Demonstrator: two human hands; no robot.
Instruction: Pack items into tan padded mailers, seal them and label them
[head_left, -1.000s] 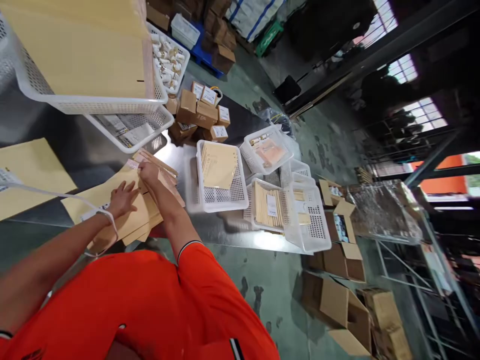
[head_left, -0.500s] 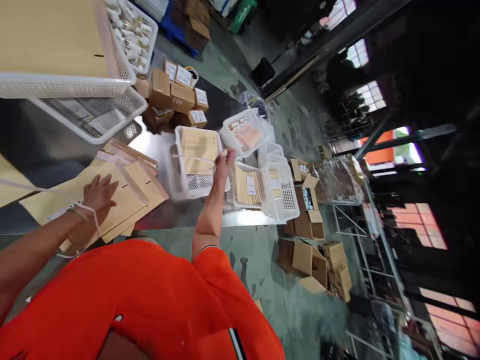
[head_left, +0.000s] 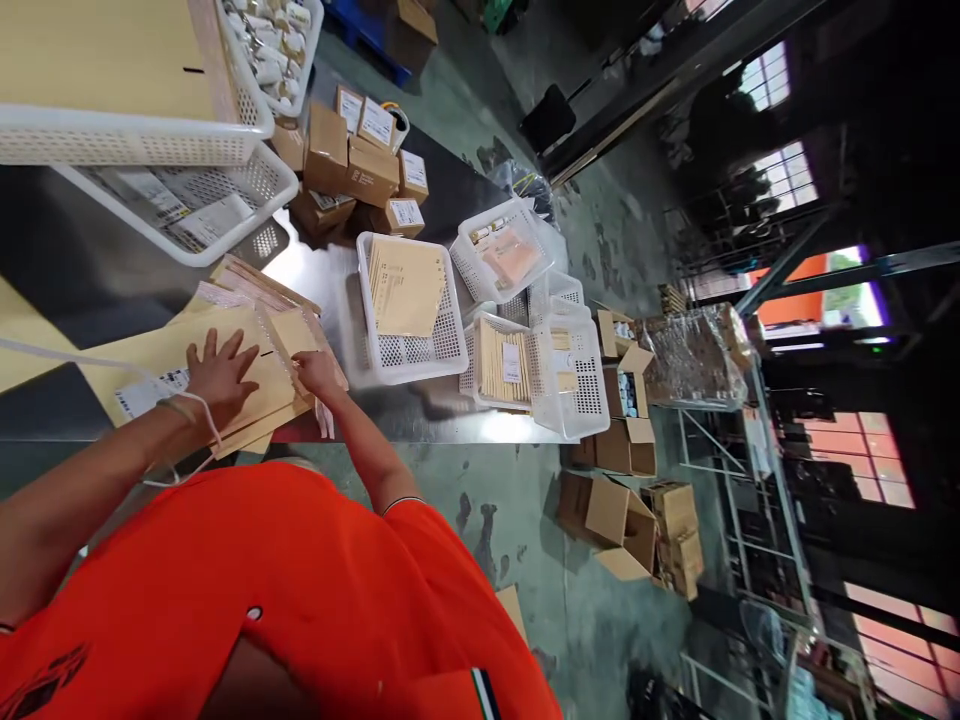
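My left hand [head_left: 223, 380] lies flat with fingers spread on a yellow padded envelope [head_left: 169, 335] with a white label. The envelope rests on a stack of similar ones at the table's front edge. My right hand [head_left: 316, 372] is at the envelope's flap end, its fingers curled and touching the flap. Part of the grip is hidden by the hand itself. A thin white strip [head_left: 90, 352] runs from the left and loops over my left wrist. Right of my right hand stands a white basket [head_left: 420, 372] with smaller yellow envelopes [head_left: 407, 290] inside.
Small brown boxes [head_left: 373, 172] with labels are piled at the back. White baskets [head_left: 142, 142] stand at the left, one full of bottles [head_left: 279, 45]. More baskets [head_left: 574, 390] crowd the table's right end. Open cartons [head_left: 619, 520] stand on the floor beyond.
My right hand has come left from above the basket, where it held a white strip, down to the envelope's flap. My left hand stays spread on the envelope, slightly farther right.
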